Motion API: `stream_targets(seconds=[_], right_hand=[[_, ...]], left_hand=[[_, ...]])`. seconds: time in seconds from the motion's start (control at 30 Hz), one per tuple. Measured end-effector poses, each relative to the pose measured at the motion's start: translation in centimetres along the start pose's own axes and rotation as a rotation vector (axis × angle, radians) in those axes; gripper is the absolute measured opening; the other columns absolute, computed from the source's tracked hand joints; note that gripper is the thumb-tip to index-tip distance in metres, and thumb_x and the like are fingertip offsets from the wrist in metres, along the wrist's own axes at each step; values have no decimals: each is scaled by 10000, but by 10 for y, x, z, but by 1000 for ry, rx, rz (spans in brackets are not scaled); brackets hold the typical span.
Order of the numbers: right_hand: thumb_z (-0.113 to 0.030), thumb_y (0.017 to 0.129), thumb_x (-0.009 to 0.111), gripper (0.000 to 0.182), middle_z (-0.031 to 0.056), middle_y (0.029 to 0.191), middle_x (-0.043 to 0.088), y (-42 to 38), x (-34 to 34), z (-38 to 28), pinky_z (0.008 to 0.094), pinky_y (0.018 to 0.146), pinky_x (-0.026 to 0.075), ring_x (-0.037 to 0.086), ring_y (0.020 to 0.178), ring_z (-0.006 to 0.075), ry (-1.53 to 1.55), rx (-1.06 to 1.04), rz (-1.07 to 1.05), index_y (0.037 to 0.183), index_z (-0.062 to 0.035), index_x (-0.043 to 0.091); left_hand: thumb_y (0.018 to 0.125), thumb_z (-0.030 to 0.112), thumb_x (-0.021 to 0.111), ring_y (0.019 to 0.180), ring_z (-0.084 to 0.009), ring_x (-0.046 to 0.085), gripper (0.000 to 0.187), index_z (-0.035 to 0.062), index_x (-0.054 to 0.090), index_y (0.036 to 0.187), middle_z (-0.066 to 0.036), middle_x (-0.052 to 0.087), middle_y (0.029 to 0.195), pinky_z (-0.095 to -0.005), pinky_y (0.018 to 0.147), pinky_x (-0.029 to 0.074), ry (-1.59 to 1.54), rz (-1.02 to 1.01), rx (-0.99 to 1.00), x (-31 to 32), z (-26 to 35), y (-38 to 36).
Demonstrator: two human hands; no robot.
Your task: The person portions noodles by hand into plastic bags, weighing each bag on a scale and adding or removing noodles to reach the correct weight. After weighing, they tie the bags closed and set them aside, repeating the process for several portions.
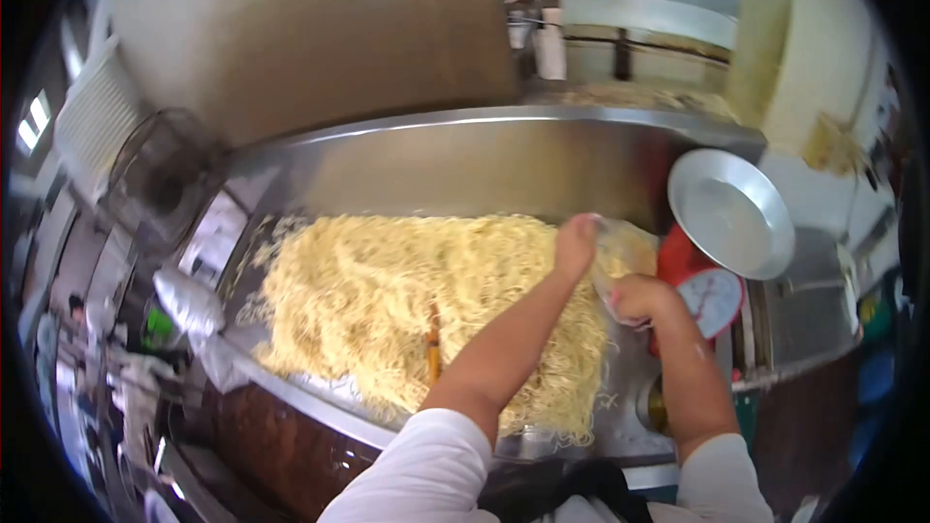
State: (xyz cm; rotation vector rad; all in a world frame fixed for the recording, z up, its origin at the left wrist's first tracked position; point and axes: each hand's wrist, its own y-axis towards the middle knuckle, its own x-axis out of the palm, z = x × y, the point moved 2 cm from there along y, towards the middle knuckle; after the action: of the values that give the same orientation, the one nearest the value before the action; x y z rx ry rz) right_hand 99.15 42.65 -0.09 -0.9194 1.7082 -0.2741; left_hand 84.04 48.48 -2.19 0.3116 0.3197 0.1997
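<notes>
A broad heap of yellow noodles [368, 300] covers much of the metal tray table [436, 174]. At the heap's right end, a clear plastic bag [628, 250] with yellowish noodles showing in or through it hangs between my hands. My left hand [577, 246] is closed on the bag's left edge. Lower down and to the right, my right hand [635, 298] has its fingers closed on the bag's near edge. A brown wooden stick-like handle [433, 349] pokes out of the noodles beside my left forearm.
Right of my hands stands a red dial scale [712, 300] with a round metal pan [730, 213] on top. A fan [165, 169] stands beyond the table's left end. White plastic bags [189, 302] hang at the left edge. A wall board [310, 29] rises behind.
</notes>
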Motion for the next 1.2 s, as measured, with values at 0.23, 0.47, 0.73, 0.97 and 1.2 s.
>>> stream_targets(seconds=[0.23, 0.47, 0.73, 0.97, 1.2], right_hand=[[-224, 708, 700, 325, 145, 793, 659, 30, -10, 26, 316, 546, 491, 623, 636, 180, 393, -56, 422, 920, 14, 637], [-132, 638, 665, 171, 130, 697, 659, 23, 1, 1, 355, 494, 474, 597, 551, 203, -106, -108, -157, 755, -7, 657], [-140, 747, 639, 106, 62, 694, 622, 18, -14, 13, 304, 549, 482, 589, 618, 164, 1049, -148, 550, 797, -49, 662], [-135, 643, 708, 248, 166, 880, 687, 18, 15, -5, 338, 620, 520, 658, 714, 210, -232, 80, 36, 868, -32, 716], [-185, 689, 698, 219, 88, 693, 658, 18, -14, 11, 337, 582, 490, 600, 615, 142, 788, -333, 166, 838, -24, 703]], left_hand=[[917, 240, 511, 917, -337, 634, 295, 4, 646, 1030, -204, 662, 947, -387, 820, 476, 45, -84, -32, -7, 12, -15], [922, 272, 517, 950, -364, 616, 325, -3, 633, 1053, -220, 650, 984, -410, 832, 471, 108, -91, -121, -16, 23, -25], [929, 338, 510, 933, -400, 610, 369, 9, 647, 1024, -225, 650, 967, -451, 801, 479, 212, -99, 5, -3, 11, -26], [923, 306, 531, 887, -352, 645, 344, -3, 659, 1005, -220, 663, 922, -399, 784, 488, 121, -37, -41, -5, 18, -14], [906, 309, 549, 889, -378, 631, 346, -6, 658, 999, -229, 656, 925, -422, 789, 484, 175, -113, 5, -5, 7, -11]])
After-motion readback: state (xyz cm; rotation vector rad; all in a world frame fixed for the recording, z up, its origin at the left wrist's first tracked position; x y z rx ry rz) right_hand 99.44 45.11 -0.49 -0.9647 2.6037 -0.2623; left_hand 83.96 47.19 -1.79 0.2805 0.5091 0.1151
